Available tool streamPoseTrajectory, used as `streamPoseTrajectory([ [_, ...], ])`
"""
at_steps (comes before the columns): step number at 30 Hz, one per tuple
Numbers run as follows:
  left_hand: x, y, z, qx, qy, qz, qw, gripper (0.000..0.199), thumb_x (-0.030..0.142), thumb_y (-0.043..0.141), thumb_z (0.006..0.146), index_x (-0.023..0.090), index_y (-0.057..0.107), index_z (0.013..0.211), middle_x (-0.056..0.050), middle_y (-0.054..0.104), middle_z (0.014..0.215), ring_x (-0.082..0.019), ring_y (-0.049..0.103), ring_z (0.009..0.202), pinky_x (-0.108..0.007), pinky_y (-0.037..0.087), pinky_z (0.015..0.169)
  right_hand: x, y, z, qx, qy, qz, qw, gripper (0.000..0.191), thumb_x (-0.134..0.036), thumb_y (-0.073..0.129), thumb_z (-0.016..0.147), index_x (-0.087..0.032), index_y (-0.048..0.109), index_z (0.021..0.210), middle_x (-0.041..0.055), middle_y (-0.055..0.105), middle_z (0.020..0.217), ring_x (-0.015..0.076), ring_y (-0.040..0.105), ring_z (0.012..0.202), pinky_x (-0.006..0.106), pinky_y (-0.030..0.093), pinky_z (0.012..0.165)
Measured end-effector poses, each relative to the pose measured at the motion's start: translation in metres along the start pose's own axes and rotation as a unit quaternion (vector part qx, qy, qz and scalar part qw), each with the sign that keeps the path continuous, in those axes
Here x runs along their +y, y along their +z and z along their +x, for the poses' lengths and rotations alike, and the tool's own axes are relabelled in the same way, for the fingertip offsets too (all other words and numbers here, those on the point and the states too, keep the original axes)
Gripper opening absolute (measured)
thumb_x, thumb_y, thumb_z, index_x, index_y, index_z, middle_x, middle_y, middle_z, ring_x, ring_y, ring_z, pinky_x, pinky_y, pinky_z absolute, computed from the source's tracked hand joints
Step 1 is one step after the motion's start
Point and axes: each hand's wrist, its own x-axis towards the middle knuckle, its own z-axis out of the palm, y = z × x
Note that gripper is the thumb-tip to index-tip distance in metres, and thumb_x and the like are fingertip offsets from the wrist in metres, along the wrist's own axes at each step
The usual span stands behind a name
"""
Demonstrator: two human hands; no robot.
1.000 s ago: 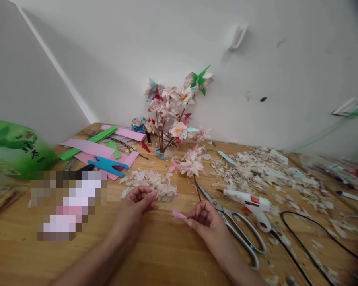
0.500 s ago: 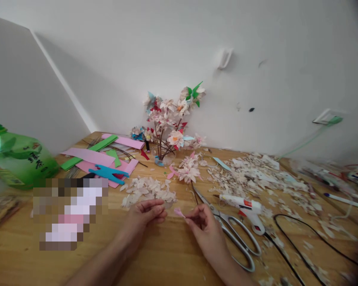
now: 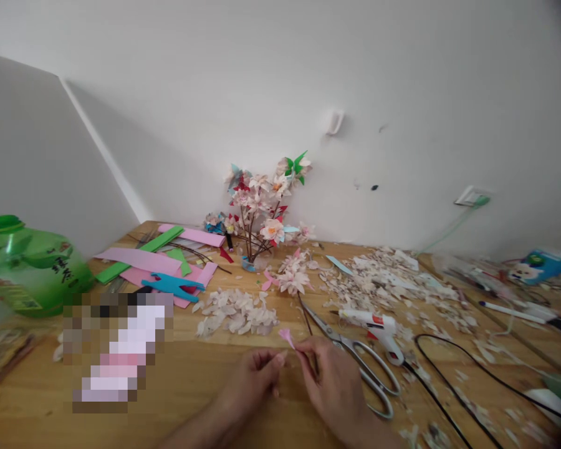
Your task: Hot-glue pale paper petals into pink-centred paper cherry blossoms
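Note:
Between the thumb and fingers of my right hand (image 3: 330,380) is a small pink paper piece (image 3: 287,337), its frilled end pointing up and left. Just to the left, my left hand (image 3: 257,380) has its thumb pressed to the curled fingers; whatever it may hold is too small to make out. A pile of pale petals (image 3: 236,312) lies beyond my left hand. Past my right hand, a pale flower (image 3: 294,274) on a brown stem rests on the wooden table (image 3: 177,386). Metal scissors (image 3: 355,349) lie beside my right hand, partly hidden by it.
A white glue gun (image 3: 378,327) with a black cord lies right of the scissors. Loose petals (image 3: 383,274) cover the back right. Paper flowers (image 3: 259,199) stand in a small holder. Crepe paper strips (image 3: 140,257) and a green bottle (image 3: 32,268) are at left.
The camera view has shifted, so the background sits lower and further left. My left hand has moved right and nearer my right hand, which still pinches the pink piece.

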Motion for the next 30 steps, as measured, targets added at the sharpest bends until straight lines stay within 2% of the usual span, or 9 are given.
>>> streamPoseTrajectory([
  [4,0.003,0.006,-0.004,-0.012,-0.020,-0.069,0.997,0.039,0.048,0.071,0.058,0.013,0.067,0.076,0.001,0.057,0.058,-0.012,0.053,0.054,-0.024,0.045,0.052,-0.009,0.004,0.006,0.036,-0.033,-0.008,0.999,0.020,-0.006,0.048,0.078,-0.021,0.048,0.091,0.0051,0.067,0.072,0.0198,0.065,0.067,0.030,0.053,0.060],
  [10,0.004,0.000,-0.002,0.027,-0.026,-0.135,0.990,0.033,0.043,0.073,0.058,0.012,0.065,0.065,0.002,0.053,0.054,-0.007,0.048,0.048,-0.018,0.039,0.046,-0.022,0.016,0.014,0.048,-0.047,0.010,0.998,0.021,-0.004,0.047,0.077,-0.021,0.050,0.090,0.0050,0.068,0.070,0.0189,0.065,0.063,0.029,0.054,0.057],
  [14,0.005,-0.005,-0.002,0.042,-0.042,-0.165,0.985,0.030,0.040,0.075,0.058,0.012,0.065,0.064,0.002,0.053,0.055,-0.006,0.048,0.048,-0.016,0.040,0.045,-0.026,0.019,0.019,0.027,-0.053,0.015,0.998,0.023,-0.004,0.046,0.078,-0.021,0.053,0.092,0.0057,0.069,0.071,0.0195,0.066,0.064,0.030,0.055,0.059],
  [19,0.011,-0.011,-0.002,0.071,-0.035,-0.152,0.985,0.029,0.040,0.073,0.059,0.013,0.066,0.064,0.002,0.053,0.055,-0.008,0.048,0.049,-0.017,0.041,0.044,-0.026,0.013,0.022,-0.051,-0.071,0.063,0.994,0.033,-0.002,0.045,0.077,-0.020,0.051,0.105,0.0077,0.071,0.083,0.0204,0.067,0.074,0.031,0.056,0.065],
  [23,0.010,-0.017,0.002,0.112,0.000,-0.088,0.990,0.032,0.042,0.073,0.057,0.013,0.068,0.068,0.003,0.051,0.053,-0.008,0.046,0.046,-0.019,0.040,0.043,-0.014,0.005,0.011,-0.079,-0.033,0.060,0.995,0.034,-0.004,0.045,0.078,-0.022,0.048,0.107,0.0070,0.071,0.087,0.0203,0.067,0.078,0.031,0.055,0.069],
  [27,0.009,-0.021,0.007,0.127,0.033,-0.042,0.991,0.033,0.044,0.074,0.053,0.013,0.063,0.051,0.005,0.045,0.045,-0.008,0.042,0.042,-0.020,0.037,0.042,0.010,-0.001,-0.006,-0.064,0.019,0.006,0.998,0.025,-0.011,0.046,0.080,-0.021,0.049,0.103,0.0073,0.070,0.086,0.0216,0.068,0.076,0.032,0.054,0.066],
  [30,0.010,-0.021,0.008,0.131,0.058,-0.016,0.990,0.035,0.045,0.074,0.051,0.014,0.058,0.043,0.005,0.042,0.041,-0.008,0.040,0.040,-0.020,0.035,0.043,0.024,-0.004,-0.012,-0.077,0.099,0.000,0.992,0.018,-0.018,0.045,0.082,-0.021,0.050,0.100,0.0075,0.070,0.085,0.0215,0.068,0.072,0.033,0.053,0.063],
])
